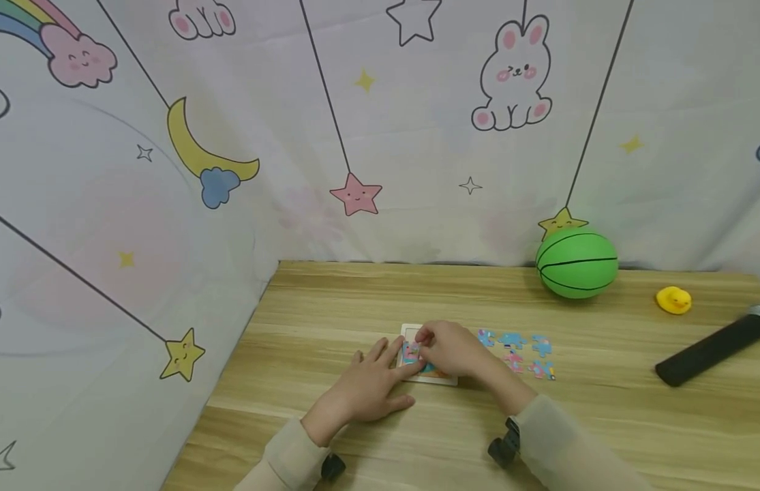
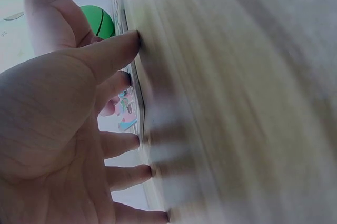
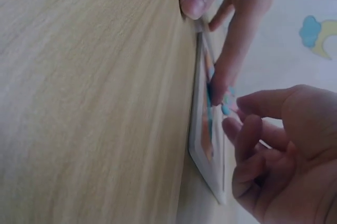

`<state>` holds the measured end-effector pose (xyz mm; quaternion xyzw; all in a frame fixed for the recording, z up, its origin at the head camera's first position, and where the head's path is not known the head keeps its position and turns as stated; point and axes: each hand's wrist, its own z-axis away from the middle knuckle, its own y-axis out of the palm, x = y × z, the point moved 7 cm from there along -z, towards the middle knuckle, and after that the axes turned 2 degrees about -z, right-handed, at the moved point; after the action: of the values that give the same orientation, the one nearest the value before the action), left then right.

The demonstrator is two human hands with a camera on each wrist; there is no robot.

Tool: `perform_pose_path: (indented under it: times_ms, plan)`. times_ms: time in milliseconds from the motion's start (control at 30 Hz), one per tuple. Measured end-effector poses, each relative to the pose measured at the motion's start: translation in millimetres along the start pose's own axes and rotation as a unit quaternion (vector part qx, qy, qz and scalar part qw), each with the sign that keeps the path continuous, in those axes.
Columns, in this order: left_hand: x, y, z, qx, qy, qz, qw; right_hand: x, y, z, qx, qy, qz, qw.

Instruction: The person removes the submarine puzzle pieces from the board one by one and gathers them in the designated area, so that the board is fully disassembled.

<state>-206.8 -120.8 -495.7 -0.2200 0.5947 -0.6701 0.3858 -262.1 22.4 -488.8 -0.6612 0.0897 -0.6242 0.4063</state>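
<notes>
A small jigsaw puzzle tray with a white rim (image 1: 409, 329) lies flat on the wooden table, partly filled with colourful pieces. My left hand (image 1: 369, 387) is spread palm down at its left side. In the right wrist view, the left index finger (image 3: 227, 74) presses on the picture inside the tray, and the thumb rests on the table. My right hand (image 1: 454, 348) is over the tray, pinching a pink and teal puzzle piece (image 3: 229, 103) between thumb and fingertips, close above the picture. The right hand covers part of the tray in the head view.
Several loose blue and pink puzzle pieces (image 1: 512, 340) lie right of the tray. Farther back are a green ball (image 1: 577, 263) and a yellow rubber duck (image 1: 673, 300). A black handle-like object (image 1: 711, 349) lies at the right. A patterned cloth (image 1: 416, 136) hangs behind the table.
</notes>
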Motion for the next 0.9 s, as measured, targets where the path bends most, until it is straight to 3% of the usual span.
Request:
perform_pose_path:
  times_ms: [233, 433, 900]
  plan:
    - [0.5, 0.5, -0.4, -0.002, 0.002, -0.001, 1.0000, -2, 2, -0.2, -0.026, -0.002, 0.016, 0.9995]
    - [0.7, 1.0, -0.8, 0.001, 0.000, -0.001, 1.0000, -6, 1, 0.0, -0.042, 0.009, -0.001, 0.9991]
    - [0.6, 0.9, -0.6, 0.005, -0.008, -0.010, 0.9999, -21, -33, 22.1, -0.055, 0.013, -0.028, 0.9980]
